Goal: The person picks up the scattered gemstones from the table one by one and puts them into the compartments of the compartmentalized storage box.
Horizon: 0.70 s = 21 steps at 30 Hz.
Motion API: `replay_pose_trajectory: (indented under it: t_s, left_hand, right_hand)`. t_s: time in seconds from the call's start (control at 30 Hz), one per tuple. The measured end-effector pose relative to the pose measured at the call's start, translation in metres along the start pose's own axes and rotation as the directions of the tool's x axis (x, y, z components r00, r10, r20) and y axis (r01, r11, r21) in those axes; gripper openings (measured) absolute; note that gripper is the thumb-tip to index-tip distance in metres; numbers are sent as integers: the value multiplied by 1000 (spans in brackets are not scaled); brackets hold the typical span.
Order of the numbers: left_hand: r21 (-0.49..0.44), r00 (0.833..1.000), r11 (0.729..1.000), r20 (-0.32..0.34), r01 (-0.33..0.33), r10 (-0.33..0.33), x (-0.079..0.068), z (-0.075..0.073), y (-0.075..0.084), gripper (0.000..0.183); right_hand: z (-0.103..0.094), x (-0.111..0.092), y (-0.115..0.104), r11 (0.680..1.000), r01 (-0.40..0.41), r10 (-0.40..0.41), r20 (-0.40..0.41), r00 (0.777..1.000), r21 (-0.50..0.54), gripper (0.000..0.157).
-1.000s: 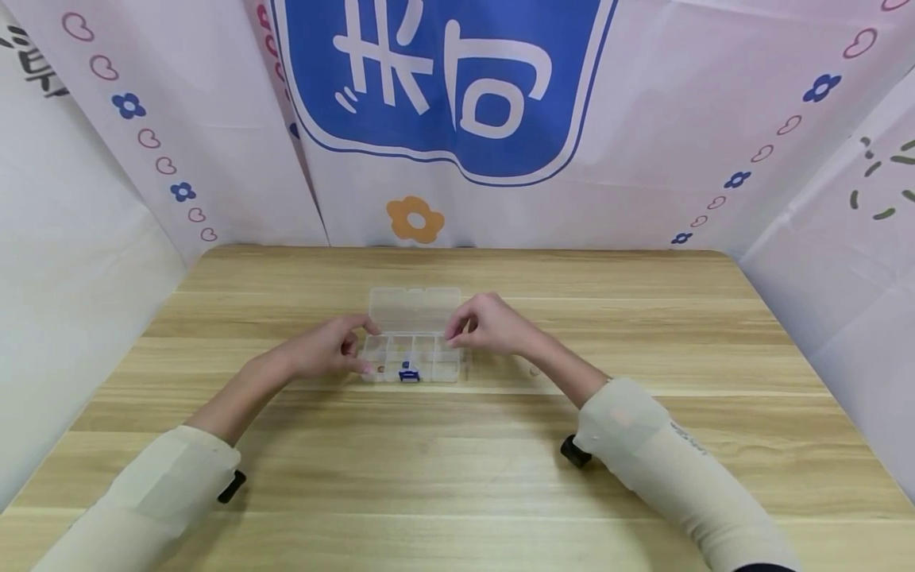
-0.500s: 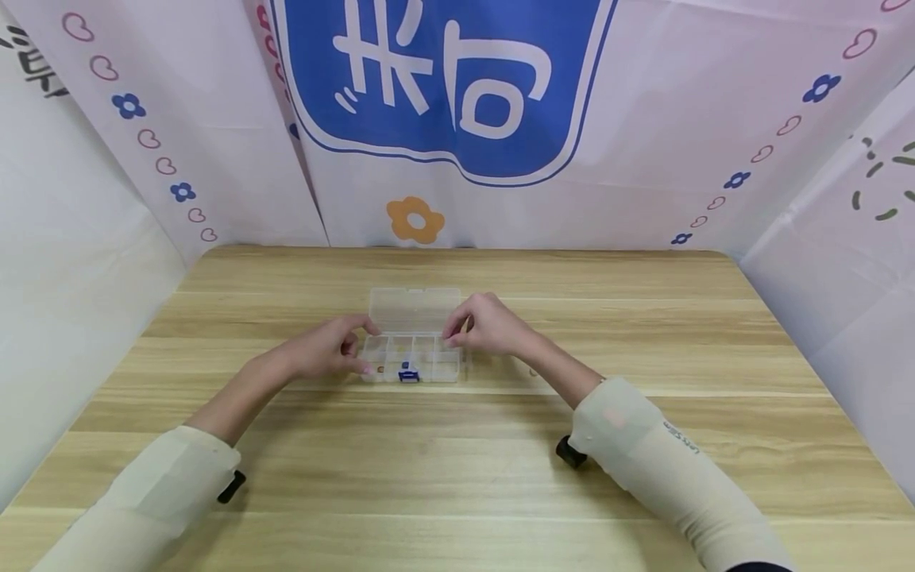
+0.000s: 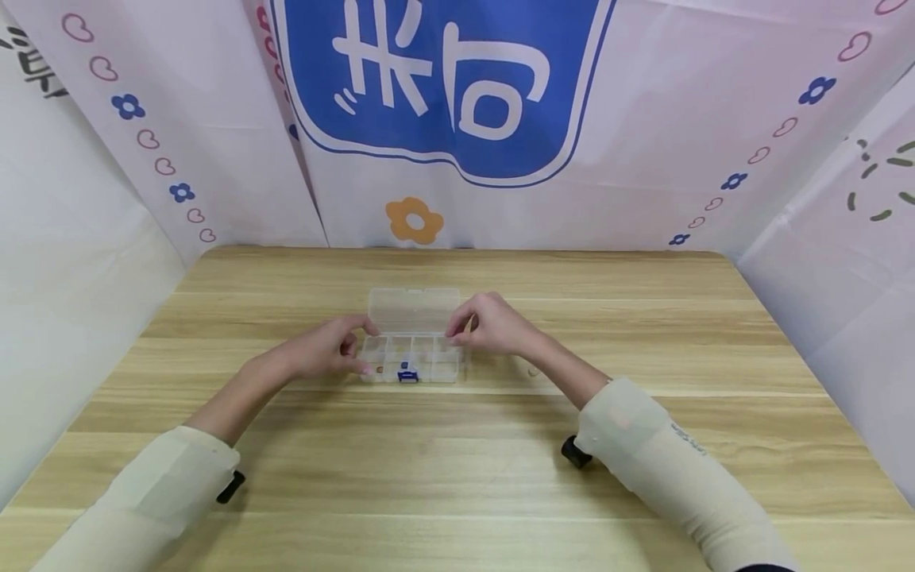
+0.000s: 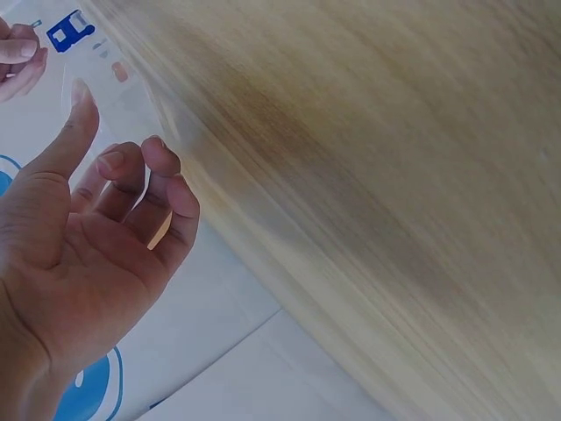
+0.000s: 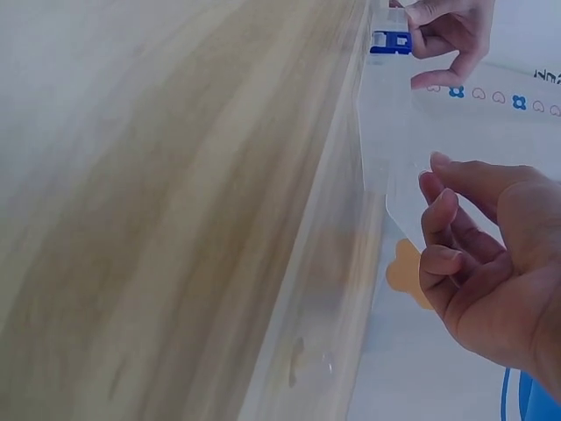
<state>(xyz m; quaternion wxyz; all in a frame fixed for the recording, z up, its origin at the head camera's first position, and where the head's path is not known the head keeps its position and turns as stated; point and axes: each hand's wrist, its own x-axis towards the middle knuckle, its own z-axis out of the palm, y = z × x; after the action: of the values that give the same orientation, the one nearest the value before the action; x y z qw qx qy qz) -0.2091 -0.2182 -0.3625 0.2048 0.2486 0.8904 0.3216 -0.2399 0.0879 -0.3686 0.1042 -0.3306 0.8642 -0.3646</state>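
A clear plastic compartment box [image 3: 445, 369] lies on the wooden table, its clear lid [image 3: 415, 310] raised at the back. A blue latch [image 3: 408, 376] sits at its front; a small blue bit [image 3: 404, 365] shows behind it and a brownish piece [image 3: 380, 369] at the front left. With thumb and index finger, my left hand [image 3: 330, 347] holds the box's left end. Over the back right compartment, the thumb and index fingertips of my right hand [image 3: 492, 324] come together. Whether something small is between them is unclear; a tiny teal bit [image 4: 36, 24] appears beside them in the left wrist view.
A small ring-like thing [image 3: 533, 371] lies on the table [image 3: 457, 469] right of the box, under the right forearm. Both beige sleeves [image 3: 629, 425] carry a dark device [image 3: 575, 451] underneath. A printed cloth [image 3: 643, 159] hangs behind the table.
The right forearm shifted slightly left and then back, with its fingertips staying at the back right compartment. The left hand and the box stay in place.
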Motion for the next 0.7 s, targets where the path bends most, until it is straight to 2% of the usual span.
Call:
replay_pose_trajectory:
  t_s: [0.23, 0.7]
  left_hand:
    - [-6, 1000, 1000, 3, 9, -9, 0, 0, 1, 56]
    - [2, 1000, 1000, 8, 13, -13, 0, 0, 1, 57]
  right_hand:
    - [-11, -14, 9, 1000, 17, -18, -5, 1000, -14, 4]
    - [-30, -58, 29, 998, -52, 52, -14, 999, -32, 5]
